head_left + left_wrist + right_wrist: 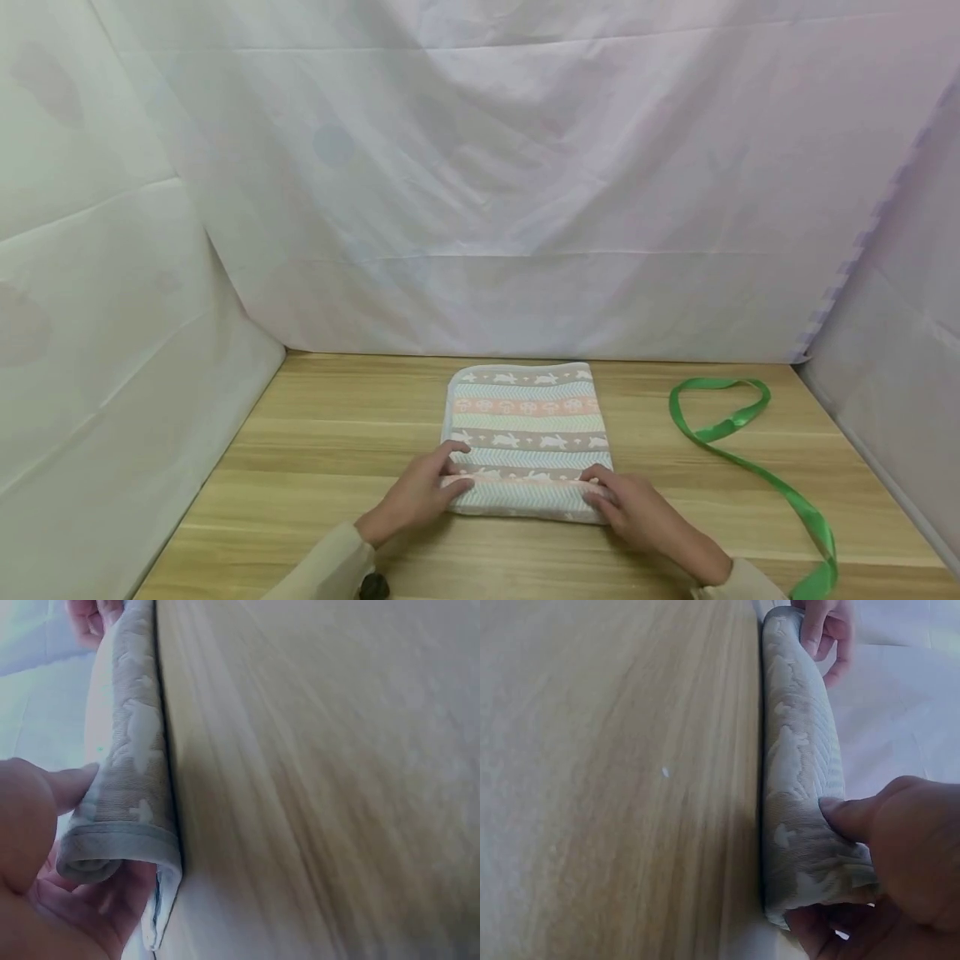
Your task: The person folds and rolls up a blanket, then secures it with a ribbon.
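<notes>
A folded towel (pixel 525 417), striped in pastel colours with white rabbits and mushrooms, lies on the wooden table. Its near edge is rolled over into a thick band. My left hand (pixel 426 492) grips the left end of that roll, thumb on the near side and fingers at the open end; in the left wrist view the coiled layers of the towel (pixel 124 851) show beside the palm. At the other end my right hand (pixel 637 508) holds the roll, its thumb (pixel 847 816) pressed on the fabric and fingers tucked at the end. The towel's underside is hidden.
A green ribbon (pixel 780 482) lies in a loose curve on the table (pixel 330 433), right of the towel. White cloth walls (pixel 480 300) stand behind and at both sides. A small dark round object (pixel 374 587) is by the left sleeve.
</notes>
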Tool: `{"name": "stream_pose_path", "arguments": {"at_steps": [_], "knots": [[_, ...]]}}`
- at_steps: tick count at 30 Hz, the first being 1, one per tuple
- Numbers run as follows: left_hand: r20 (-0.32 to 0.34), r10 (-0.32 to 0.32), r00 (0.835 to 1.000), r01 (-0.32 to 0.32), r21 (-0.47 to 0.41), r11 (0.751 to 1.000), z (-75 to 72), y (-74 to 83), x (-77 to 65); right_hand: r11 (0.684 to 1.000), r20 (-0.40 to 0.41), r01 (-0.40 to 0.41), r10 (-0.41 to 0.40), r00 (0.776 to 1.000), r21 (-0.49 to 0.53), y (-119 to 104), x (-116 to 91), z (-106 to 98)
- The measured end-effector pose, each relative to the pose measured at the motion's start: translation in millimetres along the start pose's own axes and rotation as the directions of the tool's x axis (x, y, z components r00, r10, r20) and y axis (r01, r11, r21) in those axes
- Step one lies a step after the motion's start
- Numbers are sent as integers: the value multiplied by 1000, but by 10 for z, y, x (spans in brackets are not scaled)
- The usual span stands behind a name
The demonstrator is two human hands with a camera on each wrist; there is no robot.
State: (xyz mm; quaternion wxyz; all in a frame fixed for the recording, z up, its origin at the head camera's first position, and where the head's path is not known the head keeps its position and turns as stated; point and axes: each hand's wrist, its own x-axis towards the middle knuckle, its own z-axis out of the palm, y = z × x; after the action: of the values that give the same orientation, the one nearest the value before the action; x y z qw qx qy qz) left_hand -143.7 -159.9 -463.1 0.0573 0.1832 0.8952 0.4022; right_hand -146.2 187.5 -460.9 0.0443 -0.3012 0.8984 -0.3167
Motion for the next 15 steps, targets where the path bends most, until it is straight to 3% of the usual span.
{"name": "stream_pose_path", "arguments": {"at_steps": [8,15], "knots": [[-30,-100,995,102,54,993,15,23,28,991,-76,-122,118,990,-61,1,69,46],[-13,-174,985,174,87,981,2,62,67,978,-55,-199,195,979,-67,-25,110,54]]}}
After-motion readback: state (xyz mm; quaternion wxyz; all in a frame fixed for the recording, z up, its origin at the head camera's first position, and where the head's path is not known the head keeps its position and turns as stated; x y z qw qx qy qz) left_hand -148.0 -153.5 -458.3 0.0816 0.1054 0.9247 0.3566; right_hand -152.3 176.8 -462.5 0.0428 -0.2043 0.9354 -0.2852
